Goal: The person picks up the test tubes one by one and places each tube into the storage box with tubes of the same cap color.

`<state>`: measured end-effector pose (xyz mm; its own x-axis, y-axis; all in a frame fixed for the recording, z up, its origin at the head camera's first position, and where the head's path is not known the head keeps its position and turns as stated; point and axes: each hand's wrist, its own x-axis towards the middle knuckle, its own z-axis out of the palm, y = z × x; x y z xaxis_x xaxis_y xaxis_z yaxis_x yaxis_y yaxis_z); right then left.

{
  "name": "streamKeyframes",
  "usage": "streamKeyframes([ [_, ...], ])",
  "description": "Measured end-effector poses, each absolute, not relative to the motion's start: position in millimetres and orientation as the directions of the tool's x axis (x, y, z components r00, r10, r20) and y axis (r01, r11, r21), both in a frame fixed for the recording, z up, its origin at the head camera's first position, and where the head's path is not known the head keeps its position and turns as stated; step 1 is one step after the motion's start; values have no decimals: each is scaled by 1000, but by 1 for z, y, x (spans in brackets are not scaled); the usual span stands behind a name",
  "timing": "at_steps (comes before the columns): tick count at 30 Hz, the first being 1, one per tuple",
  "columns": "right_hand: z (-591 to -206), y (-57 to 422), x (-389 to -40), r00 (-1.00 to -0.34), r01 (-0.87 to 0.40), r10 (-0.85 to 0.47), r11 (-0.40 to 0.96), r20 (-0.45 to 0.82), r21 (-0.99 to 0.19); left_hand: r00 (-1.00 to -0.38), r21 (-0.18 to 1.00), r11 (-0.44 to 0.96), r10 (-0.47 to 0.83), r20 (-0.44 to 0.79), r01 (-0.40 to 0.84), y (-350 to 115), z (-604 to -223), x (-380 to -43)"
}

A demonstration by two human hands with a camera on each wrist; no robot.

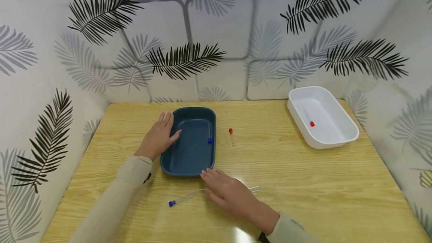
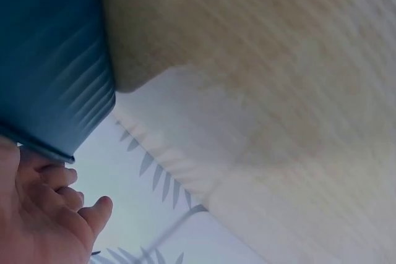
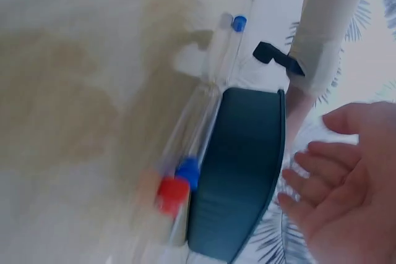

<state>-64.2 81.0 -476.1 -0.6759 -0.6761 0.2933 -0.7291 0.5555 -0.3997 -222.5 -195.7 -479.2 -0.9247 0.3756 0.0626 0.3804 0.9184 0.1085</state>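
Note:
My left hand rests at the left rim of a dark blue plastic tray, its thumb reaching over the inside. In the left wrist view its fingers spread loosely just past the rim. My right hand has its fingertips at the tray's near right corner, fingers extended. Under and beside it lie clear test tubes: one with a blue cap, and in the right wrist view another blue cap beside a red cap. Inside the tray lies a blue-capped test tube.
A red-capped test tube lies on the wooden table right of the blue tray. At the back right stands a white tray holding a red-capped test tube. Leaf-patterned covering closes the back and sides.

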Motion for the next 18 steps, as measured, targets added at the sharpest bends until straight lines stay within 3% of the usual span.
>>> streamKeyframes([
  [4, -466, 109, -77, -687, -718, -644, 527, 338, -456, -917, 98, 913, 387, 91, 395, -201, -468, -223],
  [8, -456, 155, -97, -769, -637, -553, 610, 322, -472, -907, 114, 902, 402, 127, 416, -196, -452, -220],
  [13, -442, 218, -126, -858, -513, -433, 719, 277, -469, -892, 153, 881, 429, 141, 447, -168, -431, -205],
  [18, -429, 272, -154, -903, -429, -352, 791, 247, -437, -864, 143, 853, 486, 134, 502, -128, -412, -186],
])
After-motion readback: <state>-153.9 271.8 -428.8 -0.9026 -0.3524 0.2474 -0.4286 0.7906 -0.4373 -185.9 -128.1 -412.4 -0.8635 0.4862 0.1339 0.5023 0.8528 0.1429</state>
